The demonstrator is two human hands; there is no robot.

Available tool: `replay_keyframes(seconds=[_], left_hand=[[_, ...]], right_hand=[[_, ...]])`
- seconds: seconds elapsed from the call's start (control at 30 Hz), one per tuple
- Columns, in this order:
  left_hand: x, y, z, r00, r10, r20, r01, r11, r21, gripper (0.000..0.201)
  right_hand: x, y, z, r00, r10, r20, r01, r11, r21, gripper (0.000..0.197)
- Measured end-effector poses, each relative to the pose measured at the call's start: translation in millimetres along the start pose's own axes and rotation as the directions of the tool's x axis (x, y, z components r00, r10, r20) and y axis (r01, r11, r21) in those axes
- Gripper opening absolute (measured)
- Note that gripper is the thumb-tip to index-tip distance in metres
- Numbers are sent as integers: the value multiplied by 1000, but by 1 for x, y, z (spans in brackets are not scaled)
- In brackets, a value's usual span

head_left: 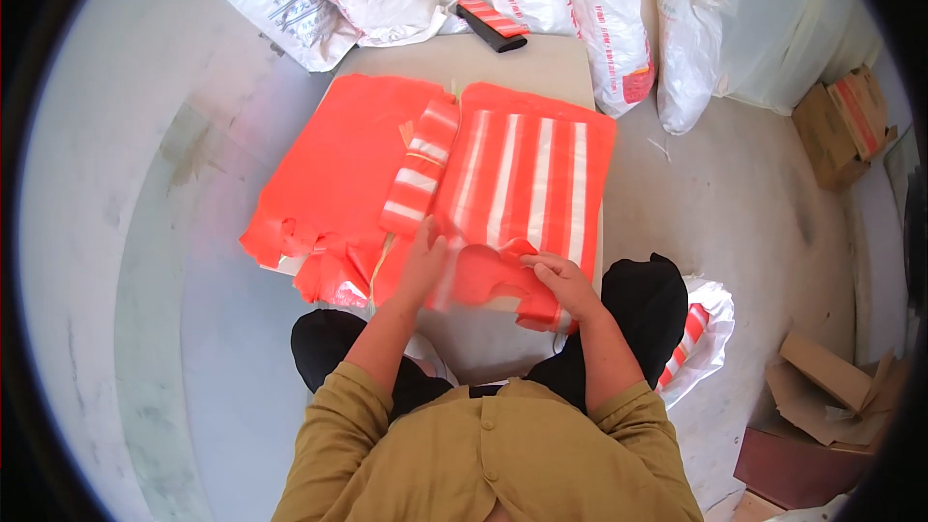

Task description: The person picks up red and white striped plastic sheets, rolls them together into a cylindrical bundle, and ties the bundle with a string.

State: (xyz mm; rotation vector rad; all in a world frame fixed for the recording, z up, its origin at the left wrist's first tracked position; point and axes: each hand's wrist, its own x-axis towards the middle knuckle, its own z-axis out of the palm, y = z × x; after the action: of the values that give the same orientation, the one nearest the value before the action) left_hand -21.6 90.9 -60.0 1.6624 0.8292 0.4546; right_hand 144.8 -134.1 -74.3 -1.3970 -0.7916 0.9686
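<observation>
A stack of red-and-white striped plastic bags (522,169) lies flat in front of me, beside a stack of plain red plastic bags (338,155) on the left. At the near edge of the striped stack my right hand (565,285) pinches the rim of a loose red plastic bag (483,275), which is partly lifted and crumpled. My left hand (425,259) is at this bag's left side, smeared by motion, so its grip does not show clearly. A folded striped bundle (420,174) with a thin band around it rests between the two stacks.
The stacks lie on a low beige board (556,63). At its far edge sits a dark folded piece with striped plastic (493,24). White woven sacks (609,29) line the back. Cardboard boxes (841,126) stand right; an open white sack (710,338) holding striped rolls is by my right knee.
</observation>
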Motion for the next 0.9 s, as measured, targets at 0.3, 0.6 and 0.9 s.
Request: replay_keyframes(seconds=[0.3,0.6,0.9], left_hand=[[20,35,16,992,-126,19,128,977,-169,58],[54,27,14,992,-127,5,123,955,-271,60],[30,24,-12,992,-124,-14,125,987,101,68]], right_hand=[[0,0,0,1000,-6,-18,7,999,49,34],[4,1,-2,999,27,-24,-24,992,126,37],[8,0,4,999,-9,-48,17,987,160,37]])
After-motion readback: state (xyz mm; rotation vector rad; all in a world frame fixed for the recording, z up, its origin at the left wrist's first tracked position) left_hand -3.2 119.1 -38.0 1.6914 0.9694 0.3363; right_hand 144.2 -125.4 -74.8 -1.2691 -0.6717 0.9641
